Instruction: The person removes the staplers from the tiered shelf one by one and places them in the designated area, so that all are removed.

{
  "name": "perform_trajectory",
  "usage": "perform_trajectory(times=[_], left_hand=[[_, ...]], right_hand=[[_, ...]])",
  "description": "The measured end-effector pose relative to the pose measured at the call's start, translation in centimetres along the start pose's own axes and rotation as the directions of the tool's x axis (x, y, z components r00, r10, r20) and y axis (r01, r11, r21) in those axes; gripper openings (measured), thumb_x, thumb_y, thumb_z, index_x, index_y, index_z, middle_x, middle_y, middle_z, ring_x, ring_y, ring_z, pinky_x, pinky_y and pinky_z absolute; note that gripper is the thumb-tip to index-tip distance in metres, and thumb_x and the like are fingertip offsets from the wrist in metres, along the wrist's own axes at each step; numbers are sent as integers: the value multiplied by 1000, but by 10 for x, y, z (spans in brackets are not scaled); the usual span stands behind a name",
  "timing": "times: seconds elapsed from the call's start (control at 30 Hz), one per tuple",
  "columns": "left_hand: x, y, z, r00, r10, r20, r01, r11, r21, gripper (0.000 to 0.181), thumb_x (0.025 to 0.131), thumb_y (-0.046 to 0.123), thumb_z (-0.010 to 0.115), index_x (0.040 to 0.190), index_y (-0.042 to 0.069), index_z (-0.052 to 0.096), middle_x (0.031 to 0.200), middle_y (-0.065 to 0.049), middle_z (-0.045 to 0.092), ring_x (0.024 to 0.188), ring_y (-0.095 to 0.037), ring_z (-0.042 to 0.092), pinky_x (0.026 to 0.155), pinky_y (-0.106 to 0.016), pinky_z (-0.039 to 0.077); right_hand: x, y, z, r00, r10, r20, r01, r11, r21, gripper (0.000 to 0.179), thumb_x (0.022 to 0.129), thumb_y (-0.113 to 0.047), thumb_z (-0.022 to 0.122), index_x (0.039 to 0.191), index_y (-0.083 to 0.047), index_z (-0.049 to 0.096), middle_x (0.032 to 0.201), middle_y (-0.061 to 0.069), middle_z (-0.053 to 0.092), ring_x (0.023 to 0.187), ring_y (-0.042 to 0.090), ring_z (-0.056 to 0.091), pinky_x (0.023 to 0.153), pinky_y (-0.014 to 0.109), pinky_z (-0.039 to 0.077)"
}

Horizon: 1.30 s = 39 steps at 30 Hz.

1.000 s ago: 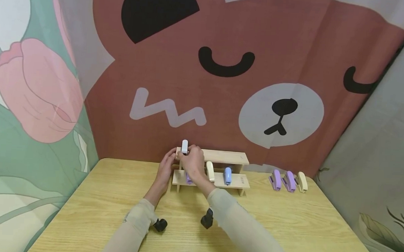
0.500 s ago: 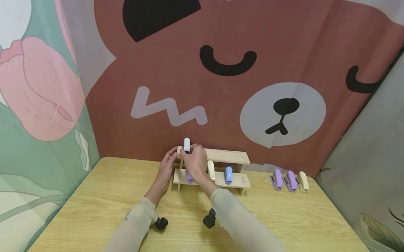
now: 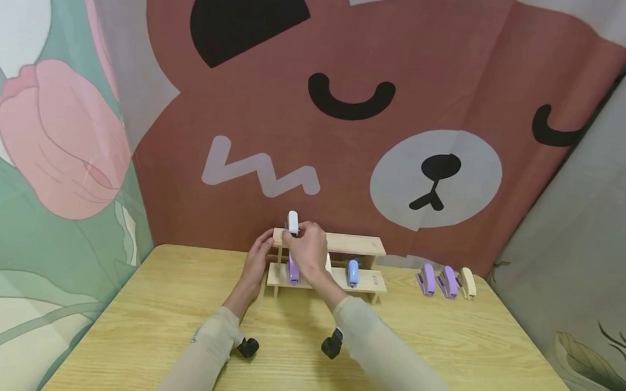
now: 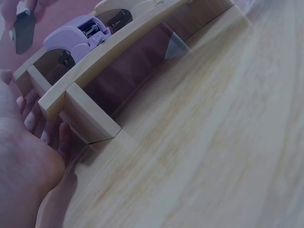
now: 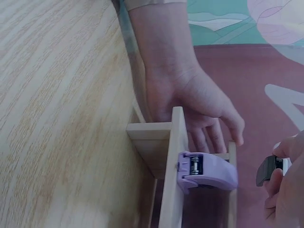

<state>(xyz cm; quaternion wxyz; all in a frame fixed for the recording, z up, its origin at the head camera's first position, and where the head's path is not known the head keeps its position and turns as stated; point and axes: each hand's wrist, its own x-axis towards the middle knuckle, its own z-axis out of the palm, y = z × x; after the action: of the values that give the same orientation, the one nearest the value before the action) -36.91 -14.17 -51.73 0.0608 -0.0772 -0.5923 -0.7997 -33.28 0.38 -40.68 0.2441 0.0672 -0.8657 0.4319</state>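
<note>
My right hand [image 3: 309, 246] pinches a white stapler [image 3: 292, 221] above the left part of the upper shelf of a two-tier wooden rack [image 3: 347, 242]. The stapler's dark base [image 5: 268, 171] shows in the right wrist view, apart from the wood. Beside the rack's left end is my left hand [image 3: 256, 263], its fingers extended along it; the fingertips are partly hidden behind the wood in the left wrist view. On the lower shelf stand a purple stapler [image 3: 293, 270], a cream stapler [image 3: 328, 262] mostly hidden by my right hand, and a blue stapler [image 3: 353, 273].
Right of the rack, two purple staplers [image 3: 427, 280] and a cream stapler [image 3: 468, 283] stand in a row on the wooden table [image 3: 284, 363]. A curtain with a bear print [image 3: 264, 112] hangs close behind the rack.
My right hand has moved a little rightward and up with the white stapler, uncovering more of the purple one and covering the cream one. My left hand stays by the rack's end.
</note>
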Motion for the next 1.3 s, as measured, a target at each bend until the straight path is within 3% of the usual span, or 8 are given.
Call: perform_trajectory(times=[0.3, 0.53, 0.67, 0.9, 1.13, 1.3], left_hand=[[-3, -5, 7, 999, 29, -15, -29, 1000, 8, 54, 105, 44, 56, 152, 19, 48, 145, -11, 49, 124, -37, 48, 107, -54, 36], [-6, -10, 0, 999, 34, -36, -31, 997, 71, 54, 105, 48, 54, 153, 23, 48, 148, -6, 47, 129, -31, 45, 107, -52, 34], [-7, -7, -2, 1000, 7, -10, -6, 998, 62, 52, 107, 44, 51, 154, 22, 45, 152, -7, 44, 133, -29, 41, 112, -53, 29], [-5, 2, -1, 1000, -5, 13, 4, 999, 49, 50, 110, 32, 49, 156, 14, 42, 151, -13, 44, 133, -40, 41, 111, -59, 30], [-2, -2, -1, 1000, 24, -3, -24, 998, 49, 49, 108, 39, 50, 154, 22, 46, 153, -7, 44, 136, -28, 39, 114, -51, 28], [-3, -3, 1, 999, 47, -20, -45, 997, 56, 50, 106, 44, 53, 152, 25, 49, 148, -5, 48, 133, -28, 42, 112, -52, 30]], right_hand=[[-5, 3, -22, 998, 22, -51, -20, 999, 47, 28, 83, -29, 83, 95, -5, 75, 80, 1, 64, 69, 16, 60, 61, 33, 51], [-12, 10, -33, 999, 37, -20, -36, 997, 65, 29, 84, -29, 84, 96, -4, 74, 81, 3, 65, 69, 18, 60, 61, 34, 50], [-17, 20, -38, 998, 48, -33, -47, 998, 37, 29, 83, -29, 84, 96, -5, 75, 81, 2, 65, 69, 17, 58, 59, 34, 49], [-24, 33, -47, 997, 28, -69, -26, 999, 26, 29, 83, -34, 82, 97, -9, 76, 84, 0, 63, 68, 15, 59, 55, 34, 49], [-30, 42, -58, 994, -5, -108, 10, 999, 47, 20, 82, -26, 85, 92, -10, 76, 86, 4, 66, 69, 15, 61, 60, 36, 50], [-34, 53, -65, 993, -18, -118, 23, 999, 41, 20, 84, -25, 84, 92, -10, 76, 86, 3, 67, 71, 15, 62, 61, 35, 52]])
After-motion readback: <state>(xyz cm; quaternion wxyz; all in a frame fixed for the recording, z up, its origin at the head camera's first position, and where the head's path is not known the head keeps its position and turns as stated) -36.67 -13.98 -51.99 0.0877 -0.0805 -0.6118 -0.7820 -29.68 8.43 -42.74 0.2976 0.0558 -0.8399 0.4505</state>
